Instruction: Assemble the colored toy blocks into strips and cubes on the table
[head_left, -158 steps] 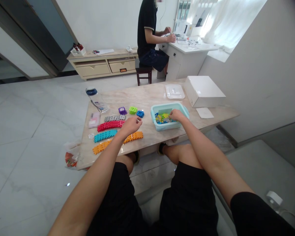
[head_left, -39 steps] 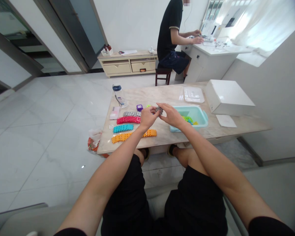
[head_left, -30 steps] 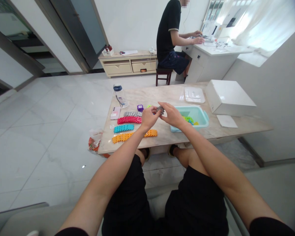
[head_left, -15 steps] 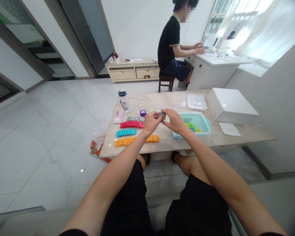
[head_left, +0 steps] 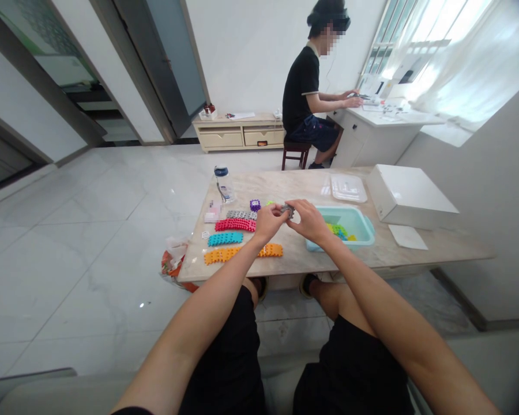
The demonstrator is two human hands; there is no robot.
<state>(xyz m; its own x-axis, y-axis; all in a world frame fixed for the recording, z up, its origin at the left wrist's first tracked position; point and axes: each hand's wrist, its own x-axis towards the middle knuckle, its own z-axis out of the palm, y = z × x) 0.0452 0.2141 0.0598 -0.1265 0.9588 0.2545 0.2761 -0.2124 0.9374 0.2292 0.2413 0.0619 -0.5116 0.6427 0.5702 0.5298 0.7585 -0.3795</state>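
Above the table, my left hand [head_left: 269,222] and my right hand [head_left: 308,221] both have their fingers closed on a small grey toothed piece [head_left: 288,210]. Rows of joined pieces lie to the left: a grey row [head_left: 237,215], a red row [head_left: 233,225], a turquoise row [head_left: 225,238] and an orange row [head_left: 218,255], partly hidden by my left forearm. A purple piece [head_left: 255,204] sits behind the grey row. Right of my right hand, a light-green tub [head_left: 365,233] holds green, blue and yellow pieces [head_left: 339,231].
A bottle [head_left: 224,185] stands at the table's back left. A clear lid [head_left: 348,188], a white box [head_left: 410,193] and a paper sheet [head_left: 407,237] lie at the right. Beyond, a person [head_left: 303,86] sits at a white desk [head_left: 384,115].
The view has tilted up slightly, so the table sits lower in the picture. Both hands still hold the grey piece, which is now turned to a flatter angle.
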